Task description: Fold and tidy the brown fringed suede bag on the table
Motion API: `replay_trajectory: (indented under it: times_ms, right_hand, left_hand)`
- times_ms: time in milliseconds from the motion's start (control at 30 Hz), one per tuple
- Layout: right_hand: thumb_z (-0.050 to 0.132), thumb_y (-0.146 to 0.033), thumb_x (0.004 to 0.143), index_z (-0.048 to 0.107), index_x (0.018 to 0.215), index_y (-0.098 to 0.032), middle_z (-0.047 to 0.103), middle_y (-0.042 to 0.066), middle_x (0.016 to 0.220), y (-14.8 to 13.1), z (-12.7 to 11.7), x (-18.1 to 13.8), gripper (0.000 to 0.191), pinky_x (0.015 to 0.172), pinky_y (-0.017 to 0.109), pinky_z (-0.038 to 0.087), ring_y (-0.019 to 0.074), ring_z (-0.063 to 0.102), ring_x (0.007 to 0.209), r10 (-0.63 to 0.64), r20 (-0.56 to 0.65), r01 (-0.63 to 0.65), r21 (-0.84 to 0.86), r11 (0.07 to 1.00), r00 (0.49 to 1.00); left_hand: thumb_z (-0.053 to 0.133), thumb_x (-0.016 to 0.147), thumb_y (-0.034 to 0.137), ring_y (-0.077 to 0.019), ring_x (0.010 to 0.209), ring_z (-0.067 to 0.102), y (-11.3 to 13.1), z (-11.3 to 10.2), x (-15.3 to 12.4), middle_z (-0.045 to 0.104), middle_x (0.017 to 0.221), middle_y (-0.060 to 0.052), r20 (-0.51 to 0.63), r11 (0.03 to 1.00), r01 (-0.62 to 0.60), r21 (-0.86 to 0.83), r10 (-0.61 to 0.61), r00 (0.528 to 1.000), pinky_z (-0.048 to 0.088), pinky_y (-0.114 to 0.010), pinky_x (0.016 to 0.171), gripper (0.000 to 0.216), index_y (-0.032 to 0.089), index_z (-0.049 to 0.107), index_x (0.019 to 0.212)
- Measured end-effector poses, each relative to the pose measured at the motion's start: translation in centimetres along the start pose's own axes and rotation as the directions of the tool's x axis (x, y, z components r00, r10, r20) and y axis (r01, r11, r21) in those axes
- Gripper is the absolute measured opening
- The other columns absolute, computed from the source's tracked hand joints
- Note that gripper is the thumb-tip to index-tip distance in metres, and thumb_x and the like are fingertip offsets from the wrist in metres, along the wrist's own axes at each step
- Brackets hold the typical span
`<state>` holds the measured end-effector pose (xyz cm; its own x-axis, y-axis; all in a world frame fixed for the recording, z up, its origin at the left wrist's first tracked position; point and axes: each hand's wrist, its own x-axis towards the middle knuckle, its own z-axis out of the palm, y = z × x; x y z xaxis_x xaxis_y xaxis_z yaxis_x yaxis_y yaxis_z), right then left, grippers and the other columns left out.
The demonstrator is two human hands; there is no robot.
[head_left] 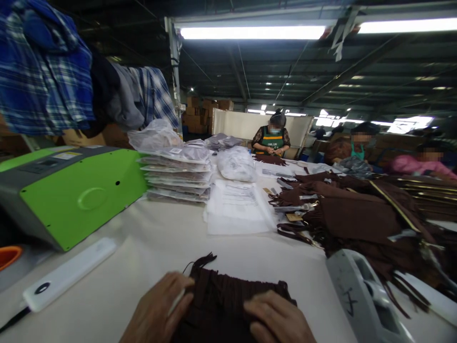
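Over on the left a bright green machine [96,195] squats on the table, its top grey, with a long white device [69,274] lying in front of it, trailing a dark cord [14,318]. Above hang a blue plaid garment [46,71] and a paler checked one [155,93]. Farther back, cardboard boxes [194,114] are stacked near a pale partition [246,126], where a masked co-worker in a green apron [273,140] looks down. Someone in pink [410,164] sits off right. Overhead, a long tube lamp [253,33] glares.
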<state>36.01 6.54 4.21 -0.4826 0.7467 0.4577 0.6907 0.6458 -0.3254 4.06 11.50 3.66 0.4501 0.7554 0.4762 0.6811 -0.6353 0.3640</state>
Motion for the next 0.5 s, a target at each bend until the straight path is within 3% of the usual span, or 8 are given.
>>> replay_trajectory:
  times_ms: [67, 133, 200, 267, 400, 500]
  right_hand:
    - [0.051, -0.040, 0.094, 0.044, 0.142, -0.021, 0.055, 0.012, 0.137, -0.2, -0.1, 2.8, 0.052, 0.101, 0.039, 0.049, 0.0261, 0.054, 0.124, 0.042, 0.066, -0.042, -0.012, 0.999, 0.997]
    - [0.054, -0.048, 0.092, 0.033, 0.147, -0.013, 0.040, 0.016, 0.147, -0.3, 0.9, 4.6, 0.069, 0.110, 0.048, 0.038, 0.0309, 0.040, 0.135, 0.033, 0.192, -0.035, 0.006, 0.999, 0.981]
    - [0.058, -0.049, 0.089, 0.038, 0.145, -0.010, 0.039, 0.017, 0.147, -0.2, 2.5, 5.3, 0.071, 0.112, 0.052, 0.033, 0.0323, 0.038, 0.136, 0.003, 0.305, -0.022, 0.058, 0.998, 0.952]
    - [0.063, -0.037, 0.086, 0.044, 0.142, -0.013, 0.044, 0.016, 0.145, -0.1, 3.7, 5.1, 0.064, 0.113, 0.050, 0.033, 0.0306, 0.041, 0.134, 0.008, 0.352, -0.043, 0.093, 0.995, 0.936]
    - [0.060, -0.012, 0.078, 0.053, 0.132, -0.017, 0.058, 0.012, 0.133, -0.3, 3.8, 4.9, 0.054, 0.109, 0.039, 0.041, 0.0234, 0.050, 0.126, 0.029, 0.268, -0.068, 0.138, 0.988, 0.963]
    - [0.057, -0.013, 0.084, 0.064, 0.105, -0.021, 0.069, 0.006, 0.110, -0.8, 3.2, 5.7, 0.023, 0.109, 0.035, 0.039, 0.0181, 0.059, 0.113, -0.064, 0.146, 0.036, 0.189, 0.981, 0.987]
  left_hand:
    - [0.043, 0.094, 0.034, -0.0172, 0.096, 0.061, -1.4, 0.0, 3.2, 0.064, 0.103, -0.005, 0.087, 0.964, 0.267, -0.020, -0.264, 0.960, 0.050, -0.027, 0.082, 0.023, 0.023, 0.059, 0.107]
    - [0.049, 0.088, 0.032, -0.0186, 0.095, 0.060, -2.5, 0.6, 6.1, 0.063, 0.107, -0.006, 0.246, 0.920, 0.392, 0.002, -0.380, 0.892, 0.049, -0.030, 0.083, 0.026, 0.020, 0.058, 0.109]
    - [0.056, 0.079, 0.027, -0.0201, 0.095, 0.058, -3.0, 1.6, 8.0, 0.063, 0.104, -0.006, 0.324, 0.918, 0.395, 0.018, -0.379, 0.867, 0.046, -0.032, 0.086, 0.028, 0.019, 0.059, 0.105]
    - [0.058, 0.071, 0.023, -0.0214, 0.094, 0.056, -3.0, 2.5, 8.9, 0.062, 0.097, -0.004, 0.345, 0.930, 0.367, 0.019, -0.350, 0.871, 0.043, -0.032, 0.085, 0.027, 0.020, 0.060, 0.099]
    - [0.053, 0.068, 0.017, -0.0192, 0.081, 0.052, -2.5, 3.4, 9.3, 0.058, 0.081, -0.001, 0.392, 0.937, 0.350, -0.020, -0.314, 0.865, 0.038, -0.030, 0.075, 0.013, 0.021, 0.056, 0.080]
    - [0.048, 0.071, 0.017, -0.0171, 0.080, 0.050, -2.4, 3.1, 9.2, 0.055, 0.081, 0.000, 0.400, 0.929, 0.359, -0.087, -0.297, 0.867, 0.036, -0.027, 0.073, 0.007, 0.020, 0.050, 0.077]
